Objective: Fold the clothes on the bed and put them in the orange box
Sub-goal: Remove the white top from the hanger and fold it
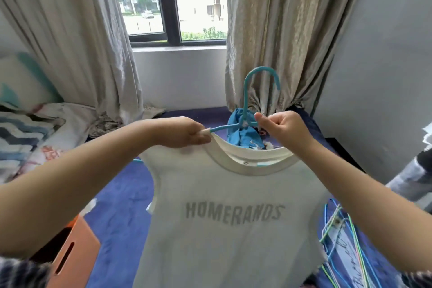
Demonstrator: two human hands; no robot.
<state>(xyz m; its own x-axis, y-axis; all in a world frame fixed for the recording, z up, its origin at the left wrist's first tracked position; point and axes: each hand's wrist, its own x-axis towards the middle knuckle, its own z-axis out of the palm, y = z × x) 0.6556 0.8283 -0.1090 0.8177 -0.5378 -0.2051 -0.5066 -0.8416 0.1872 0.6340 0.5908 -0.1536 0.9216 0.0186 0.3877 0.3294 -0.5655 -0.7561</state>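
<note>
A white sleeveless shirt [233, 213] with grey lettering hangs in front of me on a teal hanger [247, 91]. My left hand [184, 133] grips the shirt's left shoulder where the hanger arm comes out. My right hand [280, 128] holds the hanger by its neck at the shirt's right shoulder. The orange box [77, 245] stands at the lower left on the bed, partly hidden by my left arm. A blue garment [243, 133] lies crumpled on the bed behind the shirt's collar.
The bed has a dark blue cover [121, 196]. Several thin wire hangers [339, 241] lie at the lower right. A striped quilt [30, 133] is heaped at the left. Curtains [275, 37] and a window [173, 0] are ahead, a grey wall at the right.
</note>
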